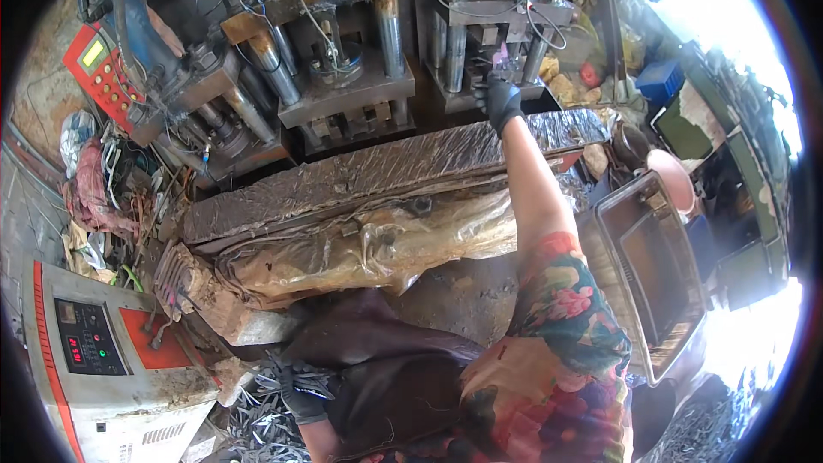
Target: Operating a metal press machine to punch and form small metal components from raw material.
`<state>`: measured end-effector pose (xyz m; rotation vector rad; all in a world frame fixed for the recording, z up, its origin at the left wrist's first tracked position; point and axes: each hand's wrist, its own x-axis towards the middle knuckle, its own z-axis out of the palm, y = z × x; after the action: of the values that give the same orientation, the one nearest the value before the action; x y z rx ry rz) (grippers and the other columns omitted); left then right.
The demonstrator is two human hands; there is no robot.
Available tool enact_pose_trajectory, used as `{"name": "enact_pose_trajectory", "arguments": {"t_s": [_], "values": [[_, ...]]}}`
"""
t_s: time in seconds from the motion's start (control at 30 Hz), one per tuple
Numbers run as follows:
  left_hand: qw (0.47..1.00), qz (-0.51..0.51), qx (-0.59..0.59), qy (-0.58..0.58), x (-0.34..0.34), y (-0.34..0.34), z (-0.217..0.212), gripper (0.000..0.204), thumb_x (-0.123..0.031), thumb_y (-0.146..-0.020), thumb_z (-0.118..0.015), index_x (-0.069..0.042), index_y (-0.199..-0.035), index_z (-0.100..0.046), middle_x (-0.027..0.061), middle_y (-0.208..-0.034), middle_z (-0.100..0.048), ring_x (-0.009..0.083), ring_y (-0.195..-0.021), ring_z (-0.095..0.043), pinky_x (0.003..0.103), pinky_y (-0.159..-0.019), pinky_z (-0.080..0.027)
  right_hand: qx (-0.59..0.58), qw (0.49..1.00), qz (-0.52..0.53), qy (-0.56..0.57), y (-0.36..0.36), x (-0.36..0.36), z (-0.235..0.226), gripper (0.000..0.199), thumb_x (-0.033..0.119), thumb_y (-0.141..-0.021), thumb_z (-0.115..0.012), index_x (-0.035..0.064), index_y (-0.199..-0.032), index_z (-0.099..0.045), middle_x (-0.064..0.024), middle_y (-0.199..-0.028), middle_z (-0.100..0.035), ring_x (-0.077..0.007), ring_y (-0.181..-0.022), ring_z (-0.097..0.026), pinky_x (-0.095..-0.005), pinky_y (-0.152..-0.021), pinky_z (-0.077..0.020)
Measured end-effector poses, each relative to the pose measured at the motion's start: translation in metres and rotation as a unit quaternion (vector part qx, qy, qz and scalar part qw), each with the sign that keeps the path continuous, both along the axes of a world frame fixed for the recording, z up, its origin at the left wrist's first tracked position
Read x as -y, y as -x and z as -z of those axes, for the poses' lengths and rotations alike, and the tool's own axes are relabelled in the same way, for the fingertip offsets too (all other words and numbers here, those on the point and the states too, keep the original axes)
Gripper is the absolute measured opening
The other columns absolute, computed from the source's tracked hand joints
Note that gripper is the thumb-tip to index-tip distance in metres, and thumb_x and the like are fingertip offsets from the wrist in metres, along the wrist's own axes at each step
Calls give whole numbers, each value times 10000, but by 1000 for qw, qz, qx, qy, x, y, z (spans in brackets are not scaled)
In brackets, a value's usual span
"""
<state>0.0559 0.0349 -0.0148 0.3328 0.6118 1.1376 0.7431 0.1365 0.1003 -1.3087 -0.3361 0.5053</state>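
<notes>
My right hand [502, 105], in a dark glove, reaches far forward to the right-hand press [459, 60]. Its fingers look curled just in front of the press opening; what they hold, if anything, is too small to make out. A small pinkish-purple piece [500, 57] shows just beyond the fingertips. Low on the left, my left hand [302, 394], also gloved, is closed around several grey metal strips [314, 381]. Beneath it lies a heap of similar loose strips [257, 418], beside the dark apron [394, 377] over my lap.
A long plastic-wrapped bench [360, 184] runs between me and the presses. Another press [343, 94] stands centre-left, near a red control box [105, 69]. A white-and-orange machine [111, 360] is at left. At right are a metal tray [656, 266] and a blue bin [660, 80].
</notes>
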Motion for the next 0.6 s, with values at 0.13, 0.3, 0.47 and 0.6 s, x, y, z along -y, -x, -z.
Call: {"name": "enact_pose_trajectory", "arguments": {"t_s": [0.13, 0.3, 0.47, 0.6], "values": [[1000, 0, -19, 1, 2, 0, -5, 174, -239, -925, -566, -93, -1020, -562, 73, -825, -583, 184, -759, -587, 323, -717, -521, -27, 999, -32, 12, 7, 3, -5, 395, 436, -968, -424, 122, -815, -607, -29, -637, -606, -146, -448, -492, -269, -417, -368], [1000, -15, -17, 4, 1, 0, 2, 150, -215, -924, -557, -93, -1008, -575, 75, -819, -592, 188, -748, -594, 322, -710, -524, -55, 997, -38, -26, -1, 0, -5, 399, 433, -968, -427, 113, -815, -609, -28, -638, -608, -138, -453, -482, -268, -414, -359], [1000, -11, -21, 3, 2, 1, -2, 149, -213, -912, -572, -95, -1004, -579, 70, -811, -595, 185, -752, -596, 322, -722, -523, -53, 998, -33, -16, -1, -2, -5, 387, 413, -972, -430, 109, -815, -610, -23, -647, -608, -129, -461, -476, -258, -417, -355], [999, -11, -29, 18, 0, 5, 5, 164, -232, -909, -587, -102, -1007, -572, 63, -814, -590, 177, -749, -594, 326, -730, -522, -83, 996, -24, -29, -2, 6, -3, 334, 400, -969, -455, 120, -839, -583, -22, -638, -602, -120, -463, -475, -248, -409, -351]]}}
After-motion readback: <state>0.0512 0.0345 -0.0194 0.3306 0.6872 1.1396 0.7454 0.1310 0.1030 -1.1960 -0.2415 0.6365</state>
